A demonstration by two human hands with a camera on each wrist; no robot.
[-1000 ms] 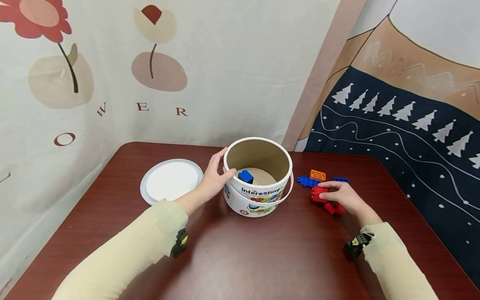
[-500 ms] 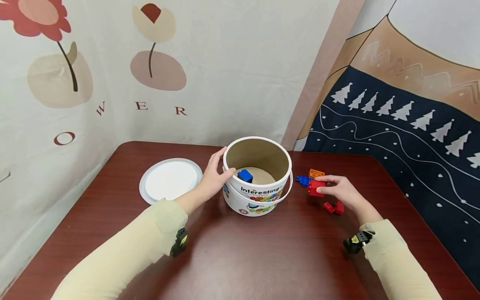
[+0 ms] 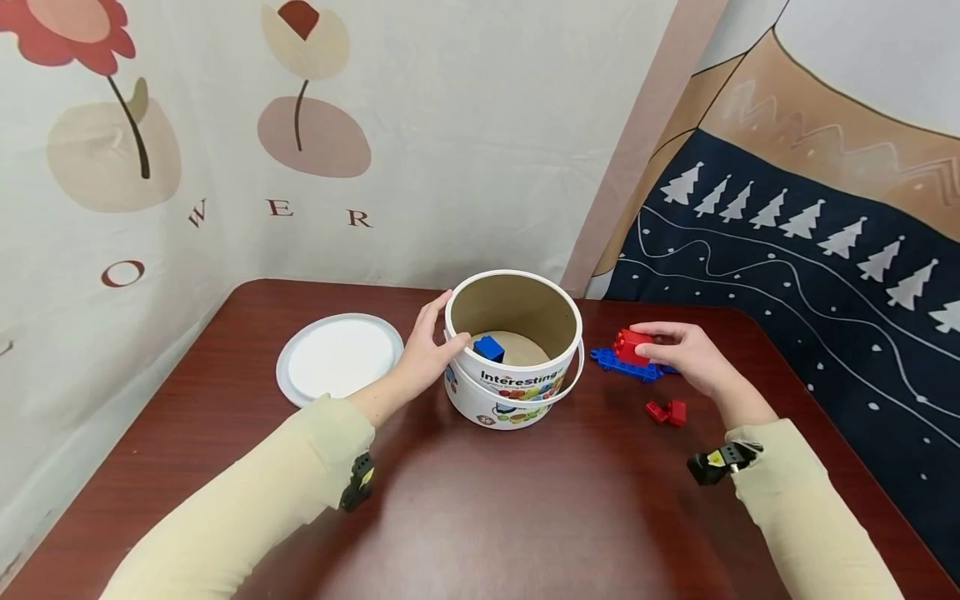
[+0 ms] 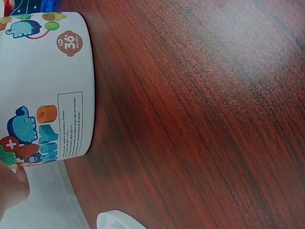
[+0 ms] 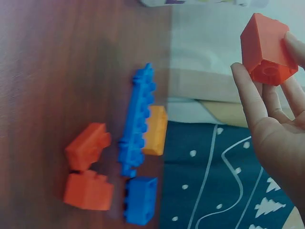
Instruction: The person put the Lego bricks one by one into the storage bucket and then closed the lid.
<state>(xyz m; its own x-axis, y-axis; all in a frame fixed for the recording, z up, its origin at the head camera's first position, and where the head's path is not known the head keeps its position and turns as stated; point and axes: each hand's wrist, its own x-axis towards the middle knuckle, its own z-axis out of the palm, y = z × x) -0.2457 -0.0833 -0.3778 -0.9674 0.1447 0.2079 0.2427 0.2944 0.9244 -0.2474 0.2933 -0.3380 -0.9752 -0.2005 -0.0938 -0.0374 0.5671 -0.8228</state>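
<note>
Red Block Takes to the Air

Pinched between the thumb and fingers of the right hand (image 3: 686, 357), a red block (image 3: 632, 347) has climbed off the table (image 3: 480, 508) within the past second, parting from two small red bricks (image 3: 677, 413) that lie side by side. It hangs to the right of a white bucket (image 3: 517, 382), outside the rim. The left hand (image 3: 422, 356) has hardly budged, fingers and thumb spread apart against the bucket's edge. Inside, a lone blue block (image 3: 488, 349) sits on the bottom; a white lid (image 3: 343, 357) lies on the table to the left. From here, the lift appears to free the red block to be carried, though the work looks far from over: a long blue strip (image 5: 137, 121), an orange block (image 5: 156, 131) and another blue block (image 5: 141, 200) remain on the table.
</note>
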